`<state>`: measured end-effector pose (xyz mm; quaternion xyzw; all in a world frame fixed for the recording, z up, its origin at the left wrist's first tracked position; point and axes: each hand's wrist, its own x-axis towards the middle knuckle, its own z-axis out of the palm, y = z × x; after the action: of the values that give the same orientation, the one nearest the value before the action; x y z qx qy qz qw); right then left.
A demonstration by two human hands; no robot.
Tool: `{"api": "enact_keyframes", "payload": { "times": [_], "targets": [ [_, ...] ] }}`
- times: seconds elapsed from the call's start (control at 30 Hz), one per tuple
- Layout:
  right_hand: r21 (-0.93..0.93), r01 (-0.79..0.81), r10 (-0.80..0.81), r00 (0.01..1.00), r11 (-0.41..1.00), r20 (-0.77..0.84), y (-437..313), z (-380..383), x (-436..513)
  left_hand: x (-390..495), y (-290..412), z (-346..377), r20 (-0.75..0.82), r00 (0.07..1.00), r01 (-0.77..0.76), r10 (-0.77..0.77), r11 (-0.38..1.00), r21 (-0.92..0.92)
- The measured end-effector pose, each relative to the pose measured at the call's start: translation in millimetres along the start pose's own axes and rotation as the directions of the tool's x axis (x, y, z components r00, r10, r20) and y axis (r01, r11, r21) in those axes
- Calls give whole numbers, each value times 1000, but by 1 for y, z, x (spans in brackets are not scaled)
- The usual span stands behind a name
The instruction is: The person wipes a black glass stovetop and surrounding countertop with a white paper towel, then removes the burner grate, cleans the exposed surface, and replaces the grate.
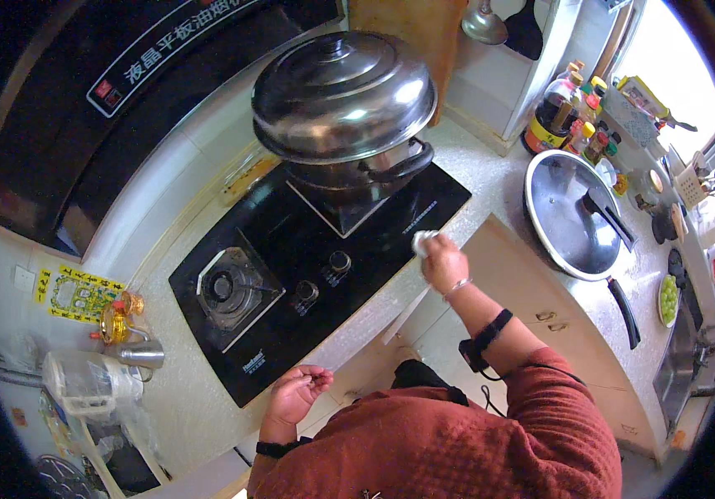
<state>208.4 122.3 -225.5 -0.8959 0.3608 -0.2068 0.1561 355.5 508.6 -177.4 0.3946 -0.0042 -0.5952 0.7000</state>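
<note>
My right hand [446, 267] grips a crumpled white cloth or paper wipe [423, 242] at the front edge of the black glass gas cooktop [282, 240]. My left hand [297, 394] hovers by the cooktop's front left edge, fingers curled inward; whether something small lies between them is unclear. A large steel pot [345, 174] with a domed steel lid [338, 93] stands over the far right burner. The left burner [222, 285] is bare, and two control knobs [340, 261] sit between the burners.
On the right counter rests a lidded wok [572, 212], its black handle [624, 315] pointing toward me. Sauce bottles [554, 115], a bowl of green fruit [668, 300] and a sink [675, 374] line that side. A steel cup [139, 354] and a plastic-wrapped container [79, 380] stand left. A range hood [101, 131] overhangs the back.
</note>
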Motion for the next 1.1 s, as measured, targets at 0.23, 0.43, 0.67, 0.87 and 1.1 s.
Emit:
{"api": "enact_keyframes", "payload": {
  "times": [0.23, 0.43, 0.67, 0.87, 1.1],
  "targets": [
    [-51, -364, 355, 925, 930, -138, 103, -30, 117, 29, -1, 30, -79, 997, 14, -10, 998, 55],
    [-208, -136, 92, 974, 969, -207, 62, 24, 128, 48, -5, 44, -118, 992, 48, -42, 997, 53],
    [285, 356, -397, 912, 890, 99, -16, 20, 48, 76, -3, 59, -50, 996, 77, -74, 995, 62],
    [371, 40, 56, 968, 928, -245, 75, -20, 96, 73, 7, 57, -62, 997, 41, -38, 997, 58],
    [-42, -309, 285, 914, 950, -290, 131, -31, 95, 70, 5, 50, -80, 996, 50, -47, 998, 31]
  ]
}}
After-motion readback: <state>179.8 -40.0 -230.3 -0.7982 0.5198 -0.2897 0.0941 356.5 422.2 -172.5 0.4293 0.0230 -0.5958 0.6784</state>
